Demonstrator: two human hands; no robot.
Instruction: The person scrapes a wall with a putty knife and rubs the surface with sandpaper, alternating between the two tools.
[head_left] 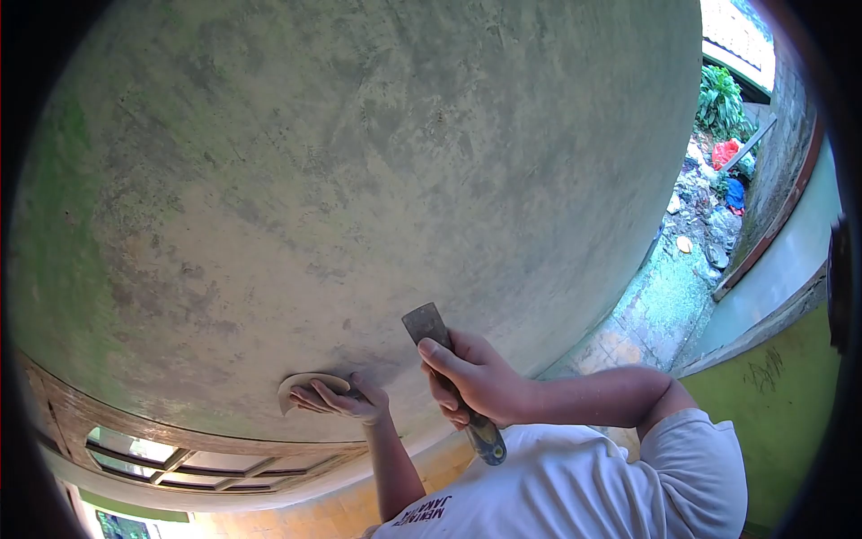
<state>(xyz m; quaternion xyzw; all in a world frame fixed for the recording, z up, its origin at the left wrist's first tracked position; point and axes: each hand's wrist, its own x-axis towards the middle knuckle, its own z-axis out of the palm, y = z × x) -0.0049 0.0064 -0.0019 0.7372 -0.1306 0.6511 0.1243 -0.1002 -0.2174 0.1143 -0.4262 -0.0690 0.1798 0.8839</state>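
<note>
A putty knife (425, 322) is gripped in my right hand (480, 377), its flat metal blade pointing up towards the wall and the end of its dark handle sticking out below my fist. Lower left, my left hand (337, 400) holds a curved tan sheet (289, 388) that looks like sandpaper, against or very close to the wall. The sheet bends around its fingers, which are fairly straight. In front of both hands spreads a large wall (359, 198), patchy grey and beige, with green paint showing at its left side.
A wooden frame with glass panes (180, 463) runs along the lower left. On the right, a paved passage (660, 305) leads past rubbish (714, 225) and green plants (718, 99). A green low wall (772, 422) stands at the lower right.
</note>
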